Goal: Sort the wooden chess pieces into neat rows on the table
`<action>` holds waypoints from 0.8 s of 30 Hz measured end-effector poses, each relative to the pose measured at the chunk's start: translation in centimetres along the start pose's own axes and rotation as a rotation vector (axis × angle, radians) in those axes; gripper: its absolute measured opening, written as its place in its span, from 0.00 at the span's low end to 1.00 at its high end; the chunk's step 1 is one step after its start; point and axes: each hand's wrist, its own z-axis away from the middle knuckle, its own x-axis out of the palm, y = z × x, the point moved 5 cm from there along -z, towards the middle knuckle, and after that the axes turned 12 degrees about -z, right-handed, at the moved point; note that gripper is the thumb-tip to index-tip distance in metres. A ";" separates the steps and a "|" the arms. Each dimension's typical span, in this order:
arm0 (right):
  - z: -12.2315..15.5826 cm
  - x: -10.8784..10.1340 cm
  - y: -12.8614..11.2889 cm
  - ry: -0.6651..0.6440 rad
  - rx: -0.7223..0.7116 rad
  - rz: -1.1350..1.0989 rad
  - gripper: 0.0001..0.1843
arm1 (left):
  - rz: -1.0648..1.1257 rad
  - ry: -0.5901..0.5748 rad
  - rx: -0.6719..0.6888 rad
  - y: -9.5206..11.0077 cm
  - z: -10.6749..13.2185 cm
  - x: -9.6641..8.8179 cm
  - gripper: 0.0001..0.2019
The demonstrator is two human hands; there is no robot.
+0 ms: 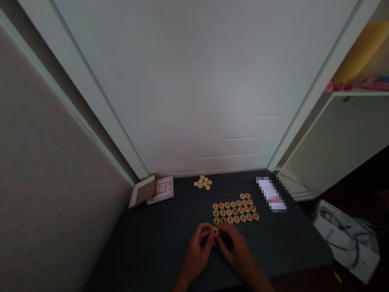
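Note:
Both hands meet over the near part of the table, pinching one round wooden xiangqi piece [214,231] with a dark character facing up. My left hand [199,247] grips it from the left with thumb and fingers. From the right side, my right hand [234,245] holds the same piece with its fingertips. Just beyond the fingers lie rows of xiangqi pieces [235,211], face up, with red or dark characters. Two more pieces [244,196] sit behind the rows at the right. Farther back is a loose cluster of blank-side-up pieces [202,182].
A dark table [146,239] stands against a white panel [194,81]. At its back left lie an open box [142,192] and a white box with red lines [164,189]. A blurred-out white sheet [271,194] lies back right. A white box with cables [346,239] is right of the table.

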 end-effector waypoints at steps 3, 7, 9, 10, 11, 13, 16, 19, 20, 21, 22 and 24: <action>-0.1 0.2 0.1 -0.021 0.010 -0.019 0.14 | 0.008 0.009 -0.014 -0.5 -0.1 -0.1 0.17; -0.2 0.3 0.3 -0.007 0.007 -0.007 0.15 | 0.020 0.009 -0.026 -1.0 -0.1 0.0 0.17; -0.2 0.3 0.4 -0.014 0.008 -0.002 0.17 | 0.009 -0.007 -0.017 -0.9 -0.1 0.1 0.16; -0.2 0.3 0.5 -0.023 0.007 -0.003 0.18 | -0.003 -0.020 -0.006 -0.7 0.0 0.1 0.15; -0.2 0.3 0.5 -0.029 0.006 -0.007 0.18 | -0.018 -0.030 0.006 -0.5 0.0 0.2 0.15; -0.2 0.2 0.5 -0.037 0.009 -0.016 0.17 | -0.048 -0.030 0.025 -0.2 0.0 0.2 0.13; -0.2 0.2 0.4 -0.041 0.021 -0.024 0.16 | -0.058 -0.007 0.032 0.0 0.0 0.1 0.12; -0.3 0.2 0.2 -0.040 0.016 -0.019 0.16 | -0.049 -0.024 0.027 -0.1 0.0 0.2 0.12; -0.4 0.2 0.2 -0.041 0.015 -0.016 0.16 | -0.049 -0.032 0.025 -0.2 0.0 0.2 0.12; -0.4 0.3 0.1 -0.045 0.013 -0.015 0.16 | -0.050 -0.038 0.023 -0.2 0.0 0.2 0.11; -0.4 0.3 0.1 -0.050 0.011 -0.015 0.16 | -0.051 -0.040 0.022 -0.2 0.0 0.1 0.11; -0.4 0.3 0.1 -0.057 0.010 -0.012 0.17 | -0.052 -0.038 0.024 -0.2 0.0 0.0 0.11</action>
